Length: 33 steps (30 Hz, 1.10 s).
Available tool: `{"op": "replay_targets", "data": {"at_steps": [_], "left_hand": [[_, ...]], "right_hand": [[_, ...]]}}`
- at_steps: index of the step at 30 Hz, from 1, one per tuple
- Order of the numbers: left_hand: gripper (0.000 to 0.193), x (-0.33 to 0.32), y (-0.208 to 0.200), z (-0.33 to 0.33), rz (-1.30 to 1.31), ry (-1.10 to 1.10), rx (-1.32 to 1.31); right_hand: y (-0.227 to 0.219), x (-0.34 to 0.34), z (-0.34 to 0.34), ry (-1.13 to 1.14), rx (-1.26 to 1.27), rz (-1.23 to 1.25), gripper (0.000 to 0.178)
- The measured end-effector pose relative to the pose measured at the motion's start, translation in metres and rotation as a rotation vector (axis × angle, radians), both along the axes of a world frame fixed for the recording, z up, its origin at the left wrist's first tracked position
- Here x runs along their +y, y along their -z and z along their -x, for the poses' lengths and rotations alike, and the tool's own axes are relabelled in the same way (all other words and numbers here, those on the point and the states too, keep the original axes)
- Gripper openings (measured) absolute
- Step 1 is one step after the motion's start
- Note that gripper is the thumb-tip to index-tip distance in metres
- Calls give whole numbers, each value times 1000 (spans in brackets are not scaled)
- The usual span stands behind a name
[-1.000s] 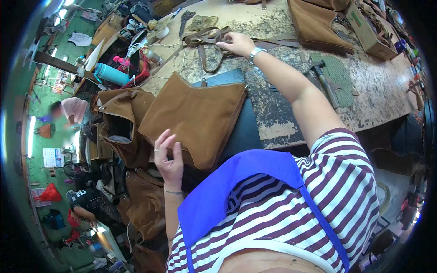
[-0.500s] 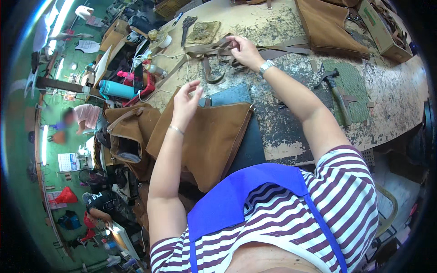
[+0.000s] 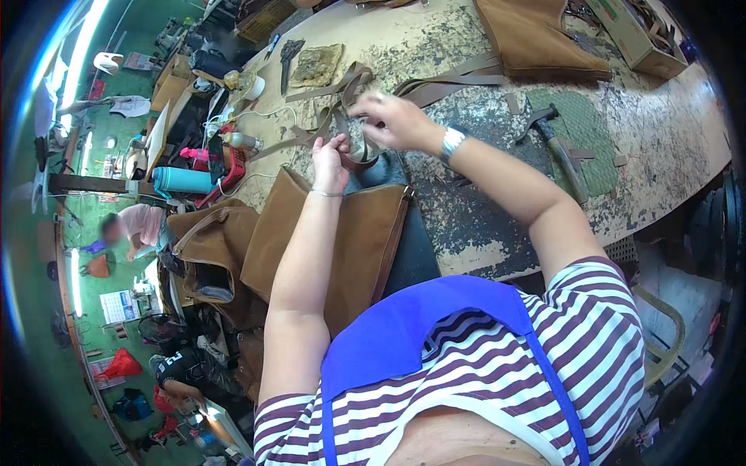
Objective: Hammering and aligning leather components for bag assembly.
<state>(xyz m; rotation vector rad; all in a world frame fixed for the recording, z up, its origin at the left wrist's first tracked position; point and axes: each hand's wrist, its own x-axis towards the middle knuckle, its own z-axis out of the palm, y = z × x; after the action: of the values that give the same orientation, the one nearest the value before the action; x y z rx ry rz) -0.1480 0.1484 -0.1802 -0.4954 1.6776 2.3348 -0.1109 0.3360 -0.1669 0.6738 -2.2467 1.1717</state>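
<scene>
Several grey-brown leather straps (image 3: 458, 80) lie in a loose tangle on the worn worktable. My left hand (image 3: 330, 165) is among their near ends, its fingers pinched at the edge of a curled strap (image 3: 364, 149). Just to the right, my right hand (image 3: 398, 123) hangs over the same straps with bent fingers. Motion smears its fingertips, so any hold there cannot be made out. A flat brown bag (image 3: 353, 233) lies below my left hand, partly hidden by my forearm, over a dark blue sheet (image 3: 416, 245).
A hammer (image 3: 561, 151) rests on a green mat (image 3: 594, 136) at the right. Another brown piece (image 3: 536, 46) and a cardboard box (image 3: 649, 46) stand at the far right. An open brown bag (image 3: 221, 241), red basket (image 3: 233, 167) and turquoise bottle (image 3: 186, 179) are at the left.
My right hand has come nearer and slightly left, away from the far straps. My left hand has moved up and right to the straps, and the two hands are now close together.
</scene>
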Motion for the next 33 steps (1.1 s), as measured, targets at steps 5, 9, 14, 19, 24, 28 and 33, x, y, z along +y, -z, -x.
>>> {"op": "replay_targets", "data": {"at_steps": [5, 9, 14, 19, 24, 28, 33], "left_hand": [[15, -4, -21, -30, -303, 61, -138], [16, -6, -49, -56, -335, 15, -98], [13, -38, -85, -98, -475, 64, -28], [43, -52, -121, -147, -574, 201, 132], [47, -60, -114, -157, -559, 34, 178], [46, -48, -107, -150, -500, 54, 217], [44, -23, -113, -160, -478, 145, 228]], "right_hand": [[-14, -42, 55, 7, -96, -218, 47], [17, -64, 100, -79, -115, -608, 35], [12, -39, 129, 63, -202, -500, 16], [3, 59, 162, 455, -247, -559, 25], [-23, 47, 133, 529, 28, -431, 66], [-67, -1, 42, -119, -570, -422, 113], [-53, -49, -5, -158, -242, -521, 90]]}}
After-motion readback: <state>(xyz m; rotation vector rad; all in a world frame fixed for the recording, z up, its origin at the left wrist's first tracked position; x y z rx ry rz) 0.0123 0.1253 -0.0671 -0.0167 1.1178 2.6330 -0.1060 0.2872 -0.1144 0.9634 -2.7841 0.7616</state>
